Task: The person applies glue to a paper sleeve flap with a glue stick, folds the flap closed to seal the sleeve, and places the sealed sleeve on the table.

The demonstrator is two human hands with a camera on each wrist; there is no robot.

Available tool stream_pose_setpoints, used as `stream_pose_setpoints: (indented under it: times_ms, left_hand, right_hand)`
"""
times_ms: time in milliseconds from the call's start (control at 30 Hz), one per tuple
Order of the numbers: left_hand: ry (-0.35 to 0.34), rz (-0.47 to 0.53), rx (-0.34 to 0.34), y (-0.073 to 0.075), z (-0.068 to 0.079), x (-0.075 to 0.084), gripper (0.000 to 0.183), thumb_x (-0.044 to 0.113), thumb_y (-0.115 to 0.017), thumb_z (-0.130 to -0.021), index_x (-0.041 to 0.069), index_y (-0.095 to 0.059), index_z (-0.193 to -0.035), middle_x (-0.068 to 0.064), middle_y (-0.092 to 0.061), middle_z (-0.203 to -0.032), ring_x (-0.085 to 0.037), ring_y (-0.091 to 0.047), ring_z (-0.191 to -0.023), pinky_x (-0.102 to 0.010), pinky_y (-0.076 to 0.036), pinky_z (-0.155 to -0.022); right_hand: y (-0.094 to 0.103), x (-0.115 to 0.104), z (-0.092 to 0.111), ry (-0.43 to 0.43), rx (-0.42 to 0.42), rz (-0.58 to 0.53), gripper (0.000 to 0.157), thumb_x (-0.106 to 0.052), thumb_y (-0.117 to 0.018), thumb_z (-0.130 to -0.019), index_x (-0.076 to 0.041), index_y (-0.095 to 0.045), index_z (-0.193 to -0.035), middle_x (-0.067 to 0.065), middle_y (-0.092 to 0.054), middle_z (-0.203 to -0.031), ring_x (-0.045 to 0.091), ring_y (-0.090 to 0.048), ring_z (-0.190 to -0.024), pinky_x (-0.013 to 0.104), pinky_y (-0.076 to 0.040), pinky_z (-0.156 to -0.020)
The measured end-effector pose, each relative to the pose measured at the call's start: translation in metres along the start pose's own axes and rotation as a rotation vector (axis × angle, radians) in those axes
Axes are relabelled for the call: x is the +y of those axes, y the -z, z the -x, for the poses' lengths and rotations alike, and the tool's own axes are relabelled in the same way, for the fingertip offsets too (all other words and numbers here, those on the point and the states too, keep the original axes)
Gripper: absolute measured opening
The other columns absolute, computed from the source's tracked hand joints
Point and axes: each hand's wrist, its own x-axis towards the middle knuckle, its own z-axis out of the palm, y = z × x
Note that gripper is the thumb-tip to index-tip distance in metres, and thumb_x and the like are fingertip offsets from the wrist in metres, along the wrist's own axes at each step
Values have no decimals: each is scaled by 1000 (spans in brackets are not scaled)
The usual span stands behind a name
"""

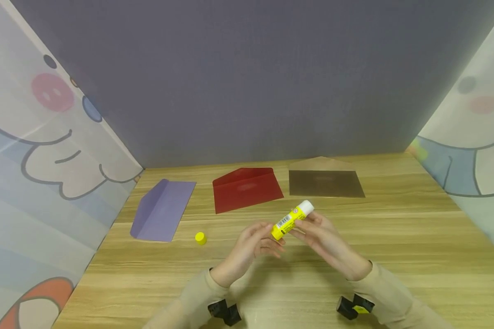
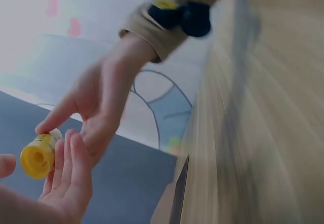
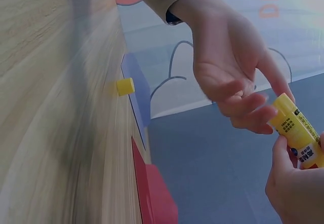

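A yellow glue stick point(image 1: 288, 221) with a white end is held up over the table, tilted, its white end up and to the right. My right hand point(image 1: 327, 240) pinches its body between thumb and fingers. At the yellow base is my left hand point(image 1: 251, 249), thumb and loosely bent fingers on either side of it. The left wrist view shows a gap between the left thumb and the round base point(image 2: 38, 160). A small yellow cap point(image 1: 200, 238) stands on the table left of the left hand.
Three envelopes with raised flaps lie along the back: purple point(image 1: 164, 210) at left, red point(image 1: 247, 189) in the middle, brown point(image 1: 326, 183) at right. A grey panel point(image 1: 255, 82) rises behind the wooden table point(image 1: 416, 237). Cartoon-printed sheets point(image 1: 20, 183) flank both sides.
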Motion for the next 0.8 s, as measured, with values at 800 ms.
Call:
stream_pose_setpoints:
  times_ms: [800]
  left_hand:
    - [-54,83,175,-13,4,-1,28,10,-57,-86,-12,-49,-101,-7,-62,-75,-13,-62,-66,-34,-52,-73]
  right_hand:
    - [-3,2,1,16,21,40,19,-4,-50,-88,-6,-45,-106,2,-51,-106,12,-51,-102,31,-41,-92]
